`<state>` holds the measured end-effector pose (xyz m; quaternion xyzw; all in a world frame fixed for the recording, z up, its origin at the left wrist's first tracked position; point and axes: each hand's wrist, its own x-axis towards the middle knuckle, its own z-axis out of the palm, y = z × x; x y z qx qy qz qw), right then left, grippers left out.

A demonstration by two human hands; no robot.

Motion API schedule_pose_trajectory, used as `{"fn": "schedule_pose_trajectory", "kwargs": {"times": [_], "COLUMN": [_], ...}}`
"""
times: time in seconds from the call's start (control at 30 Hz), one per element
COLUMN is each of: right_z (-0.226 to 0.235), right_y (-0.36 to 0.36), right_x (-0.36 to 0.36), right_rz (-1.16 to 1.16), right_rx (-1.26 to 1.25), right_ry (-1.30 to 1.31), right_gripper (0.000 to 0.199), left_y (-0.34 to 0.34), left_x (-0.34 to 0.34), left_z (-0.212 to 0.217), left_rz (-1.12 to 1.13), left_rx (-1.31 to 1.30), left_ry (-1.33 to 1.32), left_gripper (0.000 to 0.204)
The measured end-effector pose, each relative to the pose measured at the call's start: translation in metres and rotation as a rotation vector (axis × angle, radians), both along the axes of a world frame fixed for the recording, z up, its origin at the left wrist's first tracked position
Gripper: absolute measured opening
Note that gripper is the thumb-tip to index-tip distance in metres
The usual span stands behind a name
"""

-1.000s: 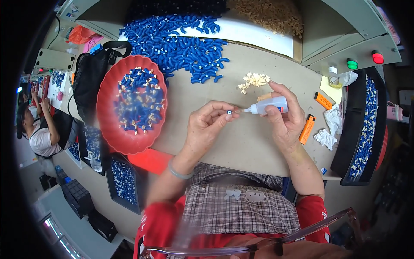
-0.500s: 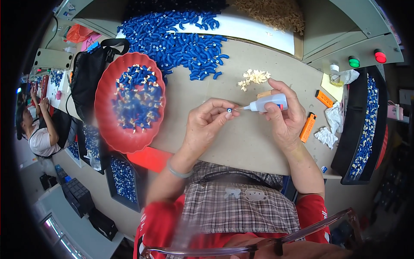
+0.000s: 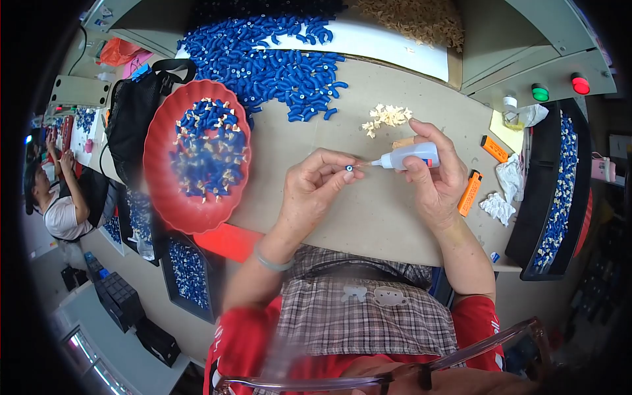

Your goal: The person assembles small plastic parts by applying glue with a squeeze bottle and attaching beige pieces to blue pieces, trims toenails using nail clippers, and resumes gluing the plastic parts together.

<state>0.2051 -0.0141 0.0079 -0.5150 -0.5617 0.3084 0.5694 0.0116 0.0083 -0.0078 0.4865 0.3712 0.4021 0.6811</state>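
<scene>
Between the thumb and fingers of my left hand [image 3: 315, 185] is a small blue curved piece [image 3: 349, 168], its pale round end showing. My right hand [image 3: 440, 178] is closed around a translucent squeeze bottle [image 3: 415, 157] with a thin nozzle. The nozzle points left and its tip sits close beside the blue piece; whether they touch I cannot tell. Just beyond the bottle lies a small heap of cream star-like pieces [image 3: 387, 117]. To the left of my hands stands a red scalloped basin [image 3: 164, 191] holding blue pieces, several joined to cream ones.
A large pile of blue pieces [image 3: 289, 79] covers the far left of the table, with brown pieces [image 3: 415, 20] at the back. Orange lighters [image 3: 469, 193] and crumpled tissue [image 3: 498, 209] lie right, beside a black tray [image 3: 526, 243]. Another person [image 3: 66, 204] works at far left.
Almost nothing differs. Both hands keep their places, with the bottle's nozzle still beside the blue piece.
</scene>
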Motion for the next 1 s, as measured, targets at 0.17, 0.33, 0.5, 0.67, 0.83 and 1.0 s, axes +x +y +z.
{"fn": "schedule_pose_trajectory", "kwargs": {"times": [0.17, 0.33, 0.5, 0.67, 0.83, 1.0], "right_z": [-0.001, 0.0, 0.0, 0.001, 0.006, -0.001], "right_y": [-0.001, -0.001, -0.001, -0.001, 0.0, 0.013], "right_x": [0.001, 0.001, 0.002, 0.003, 0.001, 0.009], "right_rz": [-0.041, -0.052, -0.05, -0.041, 0.02, 0.055], "right_rx": [0.0, 0.012, 0.02, 0.009, -0.046, -0.272], "right_ry": [-0.077, -0.105, -0.121, -0.111, 0.012, 0.517], "right_gripper": [0.042, 0.043, 0.042, 0.041, 0.037, 0.031], "left_y": [0.0, 0.0, 0.001, 0.002, 0.0, 0.001], "left_x": [0.0, 0.001, 0.001, 0.002, -0.001, 0.0], "left_z": [0.001, 0.001, 0.002, 0.003, 0.0, -0.002], "left_rz": [0.018, 0.026, 0.028, 0.029, 0.041, 0.031], "left_rx": [-0.019, -0.02, -0.022, -0.024, -0.035, -0.034], "left_ry": [-0.027, -0.025, -0.009, -0.006, -0.007, -0.007], "left_gripper": [0.012, 0.014, 0.014, 0.014, 0.013, 0.013]}}
